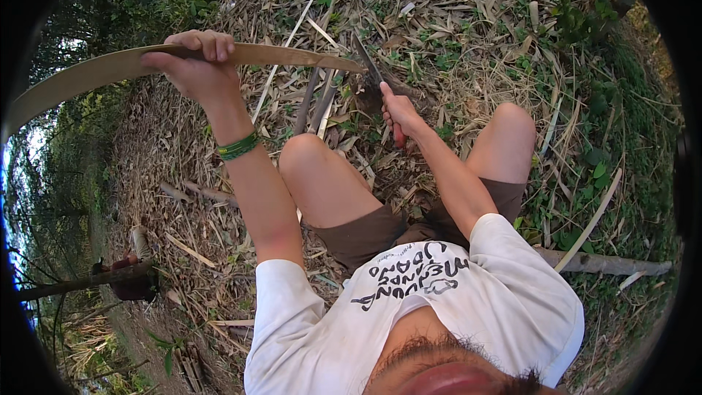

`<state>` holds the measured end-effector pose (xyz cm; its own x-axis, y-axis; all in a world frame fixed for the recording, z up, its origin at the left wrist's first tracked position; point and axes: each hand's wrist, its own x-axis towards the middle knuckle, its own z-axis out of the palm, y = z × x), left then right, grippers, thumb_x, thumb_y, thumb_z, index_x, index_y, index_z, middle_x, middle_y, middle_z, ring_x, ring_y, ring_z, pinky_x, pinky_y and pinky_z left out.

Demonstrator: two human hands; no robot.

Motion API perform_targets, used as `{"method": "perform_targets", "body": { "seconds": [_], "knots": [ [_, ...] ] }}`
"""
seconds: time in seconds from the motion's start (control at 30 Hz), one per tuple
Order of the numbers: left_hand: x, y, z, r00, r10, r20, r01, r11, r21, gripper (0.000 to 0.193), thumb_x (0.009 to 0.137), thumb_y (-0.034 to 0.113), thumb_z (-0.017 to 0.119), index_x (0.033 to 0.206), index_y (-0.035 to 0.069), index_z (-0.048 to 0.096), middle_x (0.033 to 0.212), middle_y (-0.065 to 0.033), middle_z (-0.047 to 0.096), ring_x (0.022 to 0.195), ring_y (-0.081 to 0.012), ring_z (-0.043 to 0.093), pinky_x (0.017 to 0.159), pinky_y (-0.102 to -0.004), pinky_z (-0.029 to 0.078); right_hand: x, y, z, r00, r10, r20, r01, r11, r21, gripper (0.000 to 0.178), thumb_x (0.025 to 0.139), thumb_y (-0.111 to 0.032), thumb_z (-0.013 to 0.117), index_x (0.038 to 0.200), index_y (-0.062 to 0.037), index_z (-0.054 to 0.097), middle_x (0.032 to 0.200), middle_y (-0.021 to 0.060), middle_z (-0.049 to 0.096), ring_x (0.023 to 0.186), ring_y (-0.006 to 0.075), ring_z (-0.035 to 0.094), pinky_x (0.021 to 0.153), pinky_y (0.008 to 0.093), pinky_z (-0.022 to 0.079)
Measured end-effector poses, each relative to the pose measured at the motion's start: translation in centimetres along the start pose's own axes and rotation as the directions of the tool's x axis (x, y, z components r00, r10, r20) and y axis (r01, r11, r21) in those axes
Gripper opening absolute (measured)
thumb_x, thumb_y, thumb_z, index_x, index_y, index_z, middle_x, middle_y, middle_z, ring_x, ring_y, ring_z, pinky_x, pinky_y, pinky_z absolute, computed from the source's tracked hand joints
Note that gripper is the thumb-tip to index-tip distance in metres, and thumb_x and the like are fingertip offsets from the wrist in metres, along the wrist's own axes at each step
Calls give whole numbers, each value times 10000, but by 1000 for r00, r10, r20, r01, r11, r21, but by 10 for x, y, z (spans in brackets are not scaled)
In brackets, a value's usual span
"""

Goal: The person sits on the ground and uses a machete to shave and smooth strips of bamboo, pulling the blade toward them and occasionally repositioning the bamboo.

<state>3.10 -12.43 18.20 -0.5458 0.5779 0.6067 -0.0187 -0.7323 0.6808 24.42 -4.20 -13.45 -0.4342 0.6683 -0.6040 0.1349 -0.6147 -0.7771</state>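
My left hand [196,67] is raised and closed around a long, flat bamboo strip [281,55]. The strip curves from the far left edge across to the middle, where its narrowed, frayed-looking tip lies close to a knife. My right hand [399,111] grips the knife [368,58] by its reddish handle, the thumb stretched toward the blade. The dark blade points up and slightly left. Whether it touches the strip's tip I cannot tell. Just below the tip is a dark block of wood [368,95], partly hidden.
Dark split sticks [323,102] lie left of the block. A long thin pale strip [295,33] runs up past them over dry leaves. At the right rests a log [614,263] with a pale strip [592,219]. A pole [80,282] stands out at the lower left.
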Motion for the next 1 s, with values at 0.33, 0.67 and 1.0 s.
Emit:
{"method": "perform_targets", "body": {
  "seconds": [0.33, 0.67, 1.0],
  "knots": [
    [-116, 45, -81, 706, 74, -704, -219, 968, -118, 708, 936, 742, 283, 637, 133, 488, 564, -19, 404, 575, -184, 456, 657, -357, 504, -31, -92, 15, 897, -377, -232, 435, 656, 617, 307, 887, -297, 760, 865, -52, 577, 686, 37, 590, 467, 116, 521, 418, 284, 455],
    [-237, 62, -111, 669, -209, -714, 173, 977, -124, 813, 977, 709, 157, 1195, 65, 602, 1182, -144, 652, 1162, -305, 595, 1018, -505, 481, -63, -157, 14, 851, -510, -127, 458, 601, 655, 237, 858, -102, 757, 851, -54, 525, 676, 32, 560, 477, 139, 541, 430, 302, 475],
    [-144, 1, -121, 746, -340, -573, 452, 890, 60, 829, 1012, 650, 107, 1293, 22, 569, 1027, -134, 689, 913, -253, 694, 831, -399, 591, -25, -204, -24, 846, -502, -178, 483, 580, 656, 247, 893, -92, 733, 1049, -62, 543, 851, 57, 619, 568, 151, 527, 507, 310, 514]
  ]
}}
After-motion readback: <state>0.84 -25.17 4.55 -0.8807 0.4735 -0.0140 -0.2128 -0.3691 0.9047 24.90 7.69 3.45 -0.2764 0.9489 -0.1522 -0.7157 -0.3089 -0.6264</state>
